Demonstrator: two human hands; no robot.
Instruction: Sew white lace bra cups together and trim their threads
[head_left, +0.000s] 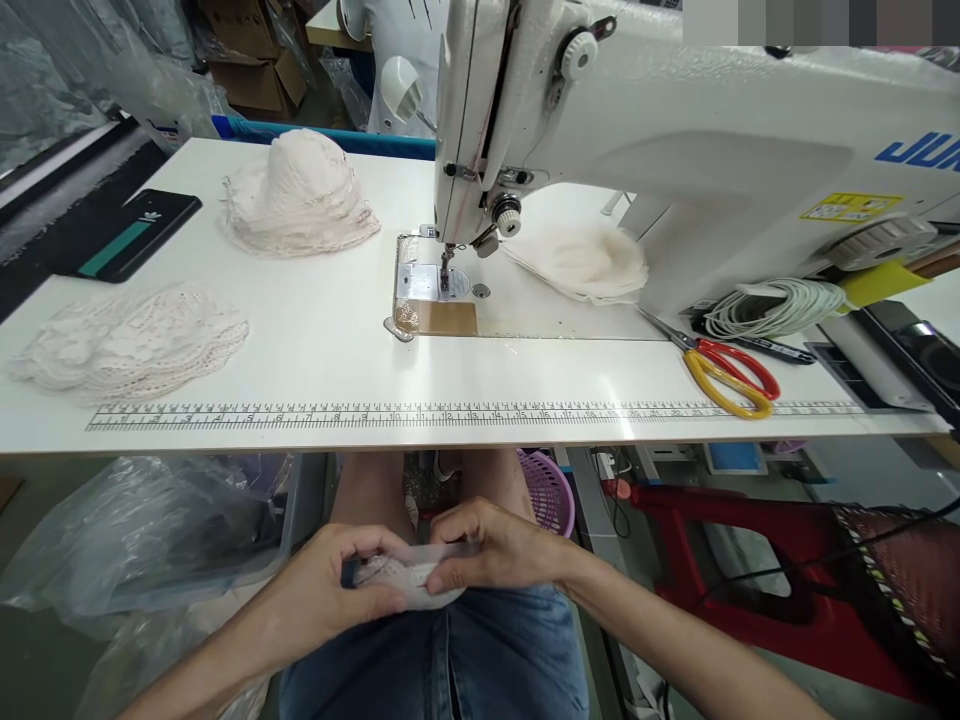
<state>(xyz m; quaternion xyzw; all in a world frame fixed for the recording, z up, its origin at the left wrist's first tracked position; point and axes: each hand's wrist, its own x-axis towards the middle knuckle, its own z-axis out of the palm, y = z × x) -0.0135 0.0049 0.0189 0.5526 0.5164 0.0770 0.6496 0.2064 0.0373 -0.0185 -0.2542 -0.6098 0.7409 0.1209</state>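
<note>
Above my lap, both hands hold a small white piece of fabric with a lacy texture on its left part. The fingers and thumb of my left hand pinch its left end. My right hand grips the other end, thumb pressed on top. Beyond the table edge stands a white sewing machine, its presser foot over the metal needle plate. A cream fabric stack lies under the machine arm. Lacy off-white pieces form a domed pile and a flatter pile on the left.
A printed ruler runs along the front of the white table. Red-and-yellow scissors and coiled white cord lie at the right. A dark phone rests at the left. Below are a purple basket and a red stool.
</note>
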